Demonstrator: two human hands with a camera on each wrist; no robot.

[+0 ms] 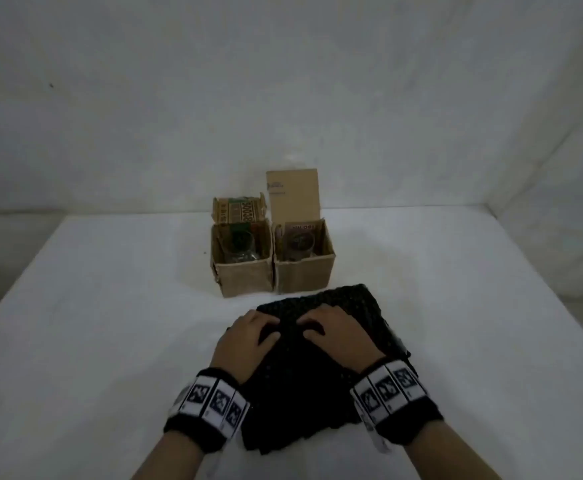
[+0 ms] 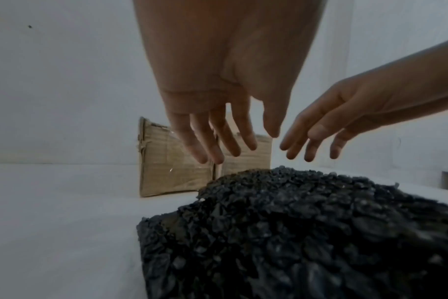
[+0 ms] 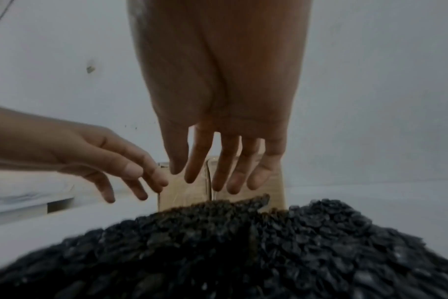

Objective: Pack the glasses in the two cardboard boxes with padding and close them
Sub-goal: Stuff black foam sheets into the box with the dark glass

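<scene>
Black bubble wrap (image 1: 321,372), folded into a thick bumpy pad, lying on the near middle of the tabletop (image 1: 110,323); far corner of it close to the boxes, near edge between the wrists. Two open cardboard boxes side by side, touching, just beyond the pad: left box (image 1: 243,275) with a printed flap standing at its far side, right box (image 1: 305,275) with a taller plain flap upright. One glass in each: left glass (image 1: 240,249) and right glass (image 1: 297,245), both dim, upright as far as can be told.

Left hand (image 1: 245,337) and right hand (image 1: 338,336) side by side over the far half of the pad, fingers spread and nearly straight, pointing down at the wrap, gripping nothing. In the wrist views fingertips (image 2: 218,157) hanging just above the bubbles; actual contact cannot be told.

Black wrist bands with black-and-white markers (image 1: 214,400) on both forearms.

White cloth-like cover on the tabletop, white walls (image 1: 283,81) behind and to the right, a few dark specks on the left wall.

Bare tabletop wide to left and right of boxes and pad; far edge just behind the boxes.
</scene>
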